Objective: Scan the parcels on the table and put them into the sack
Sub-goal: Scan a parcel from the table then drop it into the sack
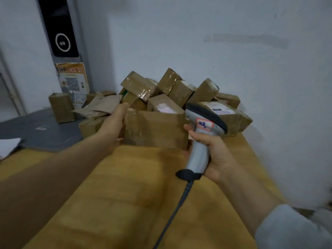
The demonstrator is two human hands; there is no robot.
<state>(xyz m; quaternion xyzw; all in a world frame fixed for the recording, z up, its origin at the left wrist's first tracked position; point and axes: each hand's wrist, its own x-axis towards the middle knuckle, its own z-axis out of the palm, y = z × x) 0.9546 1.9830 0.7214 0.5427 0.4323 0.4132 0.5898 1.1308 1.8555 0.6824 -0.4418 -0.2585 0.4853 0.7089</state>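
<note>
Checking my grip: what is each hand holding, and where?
Right hand grips the barcode scanner by its handle. Left hand lies against the left end of the front parcel; whether it grips cannot be told.
</note>
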